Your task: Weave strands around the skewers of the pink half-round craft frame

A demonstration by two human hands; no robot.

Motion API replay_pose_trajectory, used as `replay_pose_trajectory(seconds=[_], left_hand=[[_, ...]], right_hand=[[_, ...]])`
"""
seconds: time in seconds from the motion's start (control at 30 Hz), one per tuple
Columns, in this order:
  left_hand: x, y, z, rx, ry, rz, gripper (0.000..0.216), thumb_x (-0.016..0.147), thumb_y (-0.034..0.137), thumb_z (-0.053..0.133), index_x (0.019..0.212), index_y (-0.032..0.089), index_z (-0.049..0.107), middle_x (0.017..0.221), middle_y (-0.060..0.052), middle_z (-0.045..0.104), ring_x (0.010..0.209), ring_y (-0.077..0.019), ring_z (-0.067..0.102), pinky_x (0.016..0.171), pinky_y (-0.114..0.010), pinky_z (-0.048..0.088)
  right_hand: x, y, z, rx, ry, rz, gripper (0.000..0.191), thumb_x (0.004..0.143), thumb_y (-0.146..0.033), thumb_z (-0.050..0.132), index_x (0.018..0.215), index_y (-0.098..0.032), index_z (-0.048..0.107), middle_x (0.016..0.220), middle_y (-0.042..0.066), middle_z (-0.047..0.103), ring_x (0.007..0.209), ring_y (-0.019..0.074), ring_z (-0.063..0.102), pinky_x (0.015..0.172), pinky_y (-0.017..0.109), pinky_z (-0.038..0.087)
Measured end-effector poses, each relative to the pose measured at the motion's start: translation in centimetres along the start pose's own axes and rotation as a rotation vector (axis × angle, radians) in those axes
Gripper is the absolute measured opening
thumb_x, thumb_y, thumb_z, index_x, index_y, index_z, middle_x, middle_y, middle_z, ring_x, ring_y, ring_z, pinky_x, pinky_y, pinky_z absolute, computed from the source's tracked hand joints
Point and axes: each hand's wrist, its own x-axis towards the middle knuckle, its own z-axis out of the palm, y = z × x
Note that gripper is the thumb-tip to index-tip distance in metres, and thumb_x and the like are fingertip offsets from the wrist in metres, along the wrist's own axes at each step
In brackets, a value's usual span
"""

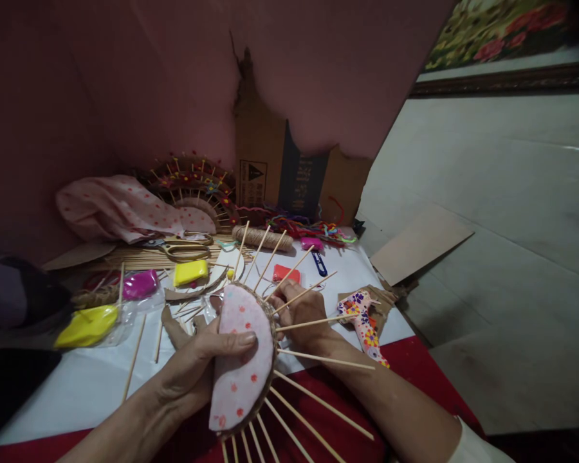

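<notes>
My left hand [197,366] grips a half-round piece covered in pale pink dotted fabric [241,366], thumb pressed across its face. Thin wooden skewers [318,402] fan out from its curved, twine-wrapped edge. My right hand [302,315] sits behind that edge, fingers curled among the skewers near the top of the fan; what they pinch is hidden.
A flower-painted glue gun [364,325] lies right of my hands. Yellow [190,272] and magenta [139,284] clay packs, scissors [183,247], a twine spool [263,238], coloured yarn [313,228], loose skewers and a finished fan piece [193,186] crowd the white sheet. Cardboard [280,167] leans against the wall.
</notes>
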Motion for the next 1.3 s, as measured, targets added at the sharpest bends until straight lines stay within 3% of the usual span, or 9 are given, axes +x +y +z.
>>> replay_pose_trajectory(seconds=[0.5, 0.67, 0.8, 0.93, 1.03, 1.3], left_hand=[[-0.2, 0.6, 1.3, -0.126, 0.264, -0.041, 0.006, 0.065, 0.006, 0.066, 0.070, 0.010, 0.065, 0.059, -0.007, 0.069, 0.051, -0.0186, 0.064, 0.055, -0.028, 0.053], [-0.3, 0.6, 1.7, -0.175, 0.331, -0.015, 0.017, 0.066, 0.005, 0.065, 0.081, 0.013, 0.064, 0.061, -0.004, 0.070, 0.049, -0.0179, 0.064, 0.056, -0.030, 0.054], [-0.3, 0.6, 1.5, -0.198, 0.307, -0.017, 0.020, 0.067, 0.005, 0.065, 0.085, 0.013, 0.063, 0.061, -0.004, 0.070, 0.052, -0.0191, 0.066, 0.060, -0.033, 0.055], [-0.2, 0.7, 1.3, -0.245, 0.266, -0.091, 0.005, 0.073, 0.007, 0.059, 0.074, 0.009, 0.064, 0.057, -0.009, 0.069, 0.050, -0.0213, 0.066, 0.057, -0.034, 0.056], [0.0, 0.8, 1.2, -0.270, 0.219, -0.125, 0.013, 0.077, 0.008, 0.054, 0.069, 0.007, 0.065, 0.056, -0.013, 0.069, 0.051, -0.0230, 0.066, 0.057, -0.035, 0.056], [0.0, 0.8, 0.9, -0.304, 0.163, -0.114, 0.015, 0.077, 0.008, 0.053, 0.069, 0.010, 0.066, 0.059, -0.009, 0.071, 0.054, -0.0221, 0.068, 0.060, -0.035, 0.056]], right_hand=[[0.2, 0.1, -0.3, -0.032, -0.050, 0.105, 0.018, 0.084, -0.030, 0.052, 0.074, -0.018, 0.060, 0.067, 0.002, 0.066, 0.056, 0.0153, 0.056, 0.053, 0.026, 0.030], [0.2, 0.2, -0.1, -0.042, -0.072, 0.123, 0.017, 0.084, -0.030, 0.052, 0.076, -0.018, 0.062, 0.067, 0.003, 0.067, 0.056, 0.0153, 0.055, 0.052, 0.026, 0.029], [0.1, 0.4, 0.0, -0.056, -0.070, 0.141, 0.015, 0.083, -0.030, 0.054, 0.078, -0.019, 0.062, 0.073, 0.002, 0.068, 0.061, 0.0152, 0.058, 0.055, 0.025, 0.030], [0.1, 0.4, 0.0, -0.046, -0.080, 0.150, 0.014, 0.083, -0.030, 0.055, 0.078, -0.018, 0.062, 0.073, 0.002, 0.068, 0.063, 0.0152, 0.060, 0.056, 0.024, 0.031], [0.1, 0.3, 0.0, -0.039, -0.080, 0.152, 0.014, 0.083, -0.029, 0.056, 0.077, -0.018, 0.062, 0.073, 0.003, 0.069, 0.065, 0.0156, 0.060, 0.057, 0.024, 0.032], [0.1, 0.3, 0.0, -0.002, -0.045, 0.149, 0.015, 0.083, -0.030, 0.054, 0.076, -0.019, 0.063, 0.069, 0.002, 0.068, 0.060, 0.0142, 0.059, 0.056, 0.024, 0.031]])
